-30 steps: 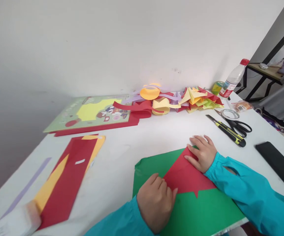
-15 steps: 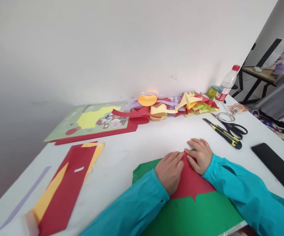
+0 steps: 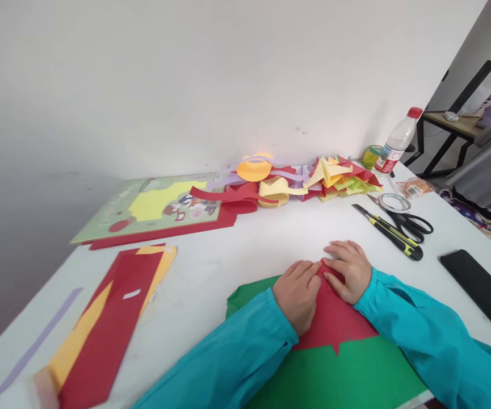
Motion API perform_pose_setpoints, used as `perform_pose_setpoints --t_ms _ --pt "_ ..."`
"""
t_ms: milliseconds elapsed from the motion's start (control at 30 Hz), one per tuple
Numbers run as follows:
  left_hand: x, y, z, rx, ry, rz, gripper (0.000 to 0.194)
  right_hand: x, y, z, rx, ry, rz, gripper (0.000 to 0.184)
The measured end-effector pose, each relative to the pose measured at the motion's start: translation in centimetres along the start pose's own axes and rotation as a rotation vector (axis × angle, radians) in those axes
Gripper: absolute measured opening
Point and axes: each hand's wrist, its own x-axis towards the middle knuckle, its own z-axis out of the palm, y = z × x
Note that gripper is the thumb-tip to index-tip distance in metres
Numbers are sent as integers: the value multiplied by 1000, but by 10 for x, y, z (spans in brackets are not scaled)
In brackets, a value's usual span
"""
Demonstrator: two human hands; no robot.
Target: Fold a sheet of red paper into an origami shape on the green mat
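A folded red paper point(image 3: 336, 324), roughly triangular, lies on a green sheet point(image 3: 339, 372) in front of me. A small pointed tab sticks out from its near edge. Its far corner is pinched by the fingertips of my left hand point(image 3: 298, 295), which is closed and covers the paper's left side. From the other side, my right hand point(image 3: 349, 270) grips the same corner with thumb and index finger, its other fingers bent loosely beyond it. The two hands' fingertips almost meet there, and the pinched part is mostly hidden.
A utility knife point(image 3: 387, 232), black scissors point(image 3: 411, 225), a tape roll point(image 3: 394, 202) and a bottle point(image 3: 398, 142) stand or lie to the right, beside a black case point(image 3: 479, 292). Paper shapes point(image 3: 279, 190) line the wall. Red strips point(image 3: 113, 329) lie left.
My left hand has moved up and right from the red paper's left corner to its far corner. My right hand's thumb and index finger have drawn together there.
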Motion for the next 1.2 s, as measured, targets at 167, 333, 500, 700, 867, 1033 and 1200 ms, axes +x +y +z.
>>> perform_pose_setpoints --t_ms 167,333,500,700,867,1033,1200 --pt "0 1 -1 30 -1 -1 25 -1 5 4 90 1 0 23" --pt "-1 3 2 71 42 -25 24 0 11 4 181 -49 49 24" --pt "-1 3 6 41 99 -44 20 4 18 2 295 -101 85 24" --pt "0 7 0 -4 166 -61 18 10 15 -5 512 -62 167 19" --pt "4 9 -10 -382 201 -275 18 12 5 -10 772 -91 326 17" --pt "12 9 -16 -940 172 -621 17 11 -6 -14 988 -177 544 27" --pt "14 7 -16 -1212 233 -720 21 13 -10 -20 1076 -272 562 32"
